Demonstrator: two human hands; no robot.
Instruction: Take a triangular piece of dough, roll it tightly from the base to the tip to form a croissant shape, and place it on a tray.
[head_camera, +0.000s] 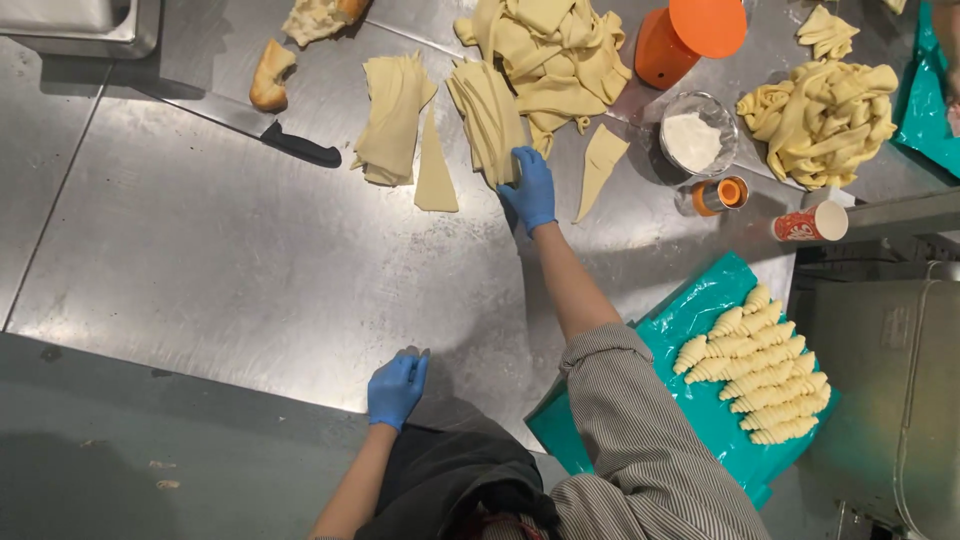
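Note:
My right hand, in a blue glove, reaches out and grips the near end of a stack of cut dough triangles on the steel table. A second stack of triangles lies to its left. One loose triangle lies between the stacks and another loose triangle lies to the right. My left hand, also in a blue glove, rests on the table's near edge and holds nothing.
A black-handled knife and a bread piece lie at the back left. Behind are a dough pile, an orange container, a flour bowl, a small jar and a paper cup. Rolled croissants sit on a teal sheet.

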